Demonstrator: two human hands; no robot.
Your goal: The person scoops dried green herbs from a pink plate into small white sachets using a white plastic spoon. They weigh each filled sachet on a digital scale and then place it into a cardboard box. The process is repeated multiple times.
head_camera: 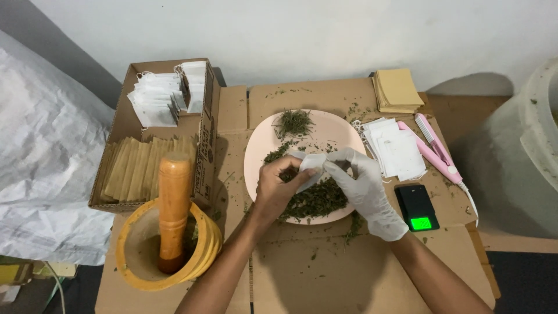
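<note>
Both hands [279,189] [363,186] pinch a white tea bag [313,164] over the plate [258,151]

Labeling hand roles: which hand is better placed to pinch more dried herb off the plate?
Likely the left hand: bare, fingertips right over the dried herb on the pink plate. The gloved right hand holds the white sachet.

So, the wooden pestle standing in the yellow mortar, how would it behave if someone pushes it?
The pestle leans on the rim of the mortar, so a push would likely slide it round the rim rather than topple it. It looks thick and solid, probably heavy for its size. Laid flat, its round shape may roll.
</note>
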